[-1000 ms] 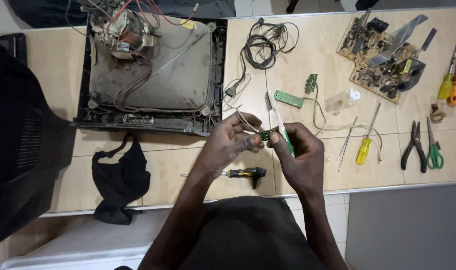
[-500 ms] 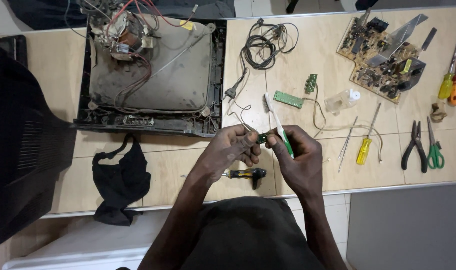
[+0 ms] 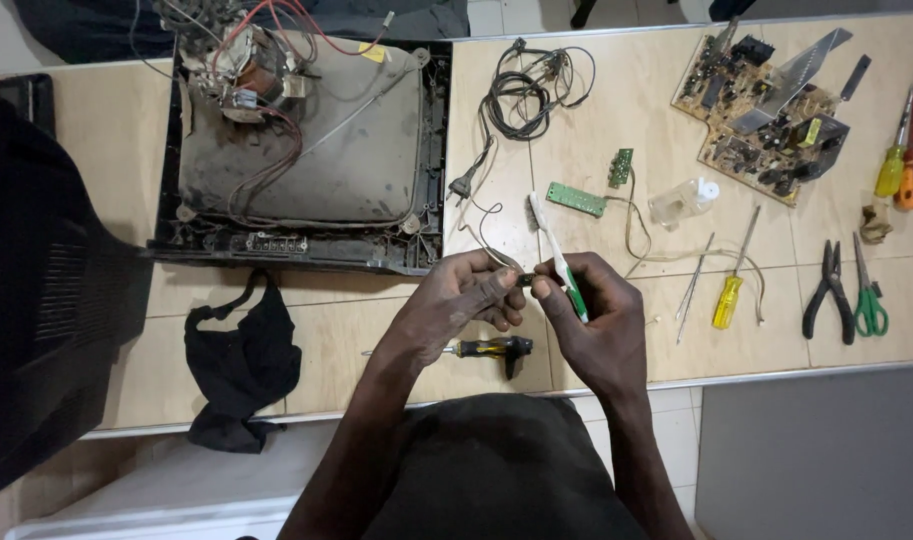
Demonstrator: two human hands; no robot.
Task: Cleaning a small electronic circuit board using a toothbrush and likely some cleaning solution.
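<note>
Tan tiled worktop [image 3: 596,130] carrying one gutted television chassis [image 3: 301,150], one large circuit board [image 3: 766,115], two small green boards [image 3: 576,198], two pairs of pliers [image 3: 844,295], three screwdrivers lying loose. Left hand [image 3: 456,300] and right hand [image 3: 596,320] meeting mid-worktop, both grips pinched shut on a tiny dark part [image 3: 524,280], right also clutching a white-and-green toothbrush [image 3: 558,255]. Part mostly hidden by fingertips, too small to identify.

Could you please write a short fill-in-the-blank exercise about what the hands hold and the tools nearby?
1. The right hand holds a white and green ____.
2. The left hand pinches a thin ____.
3. The screwdriver under the hands has a black and ____ handle.

Missing words: toothbrush; wire; yellow
</note>
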